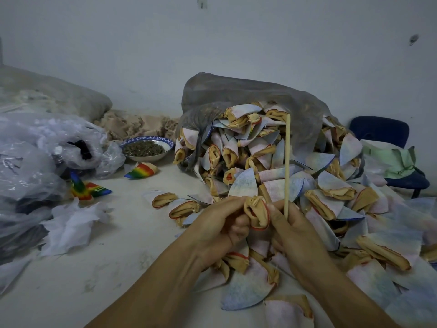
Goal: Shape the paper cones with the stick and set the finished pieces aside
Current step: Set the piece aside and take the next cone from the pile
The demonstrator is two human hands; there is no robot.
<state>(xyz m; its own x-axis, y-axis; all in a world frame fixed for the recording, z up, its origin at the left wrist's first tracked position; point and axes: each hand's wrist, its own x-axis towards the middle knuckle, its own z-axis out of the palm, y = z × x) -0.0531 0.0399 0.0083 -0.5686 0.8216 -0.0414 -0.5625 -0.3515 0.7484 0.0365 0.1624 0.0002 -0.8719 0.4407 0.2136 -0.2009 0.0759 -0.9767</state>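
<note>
The paper cone (256, 214) being worked sits at centre front, above the table, held between both hands with its tan, red-edged mouth facing up. The left hand (218, 224) grips it from the left, fingers curled against its side. The right hand (294, 235) sets its thumb against the cone's right edge, and its fingers curl round the stick (286, 166). The stick stands nearly upright just beside the cone, with its lower end in the right hand and its upper end in front of the bag mouth.

Directly behind and to the right of the hands, the pile of cones (331, 185) spills from a grey plastic bag (236, 91) onto the pale table (118, 268). More cones lie under the forearms.

To the left of the pile, 2 rainbow-coloured pieces (142, 170) lie apart on the table. 1 is near a blue-rimmed bowl (147, 158) of dark green-brown contents. The other is beside the clear plastic bags (35, 150). Crumpled white paper (71, 223) lies in front of those bags. A blue chair (378, 131) stands at far right against the wall (212, 43).
</note>
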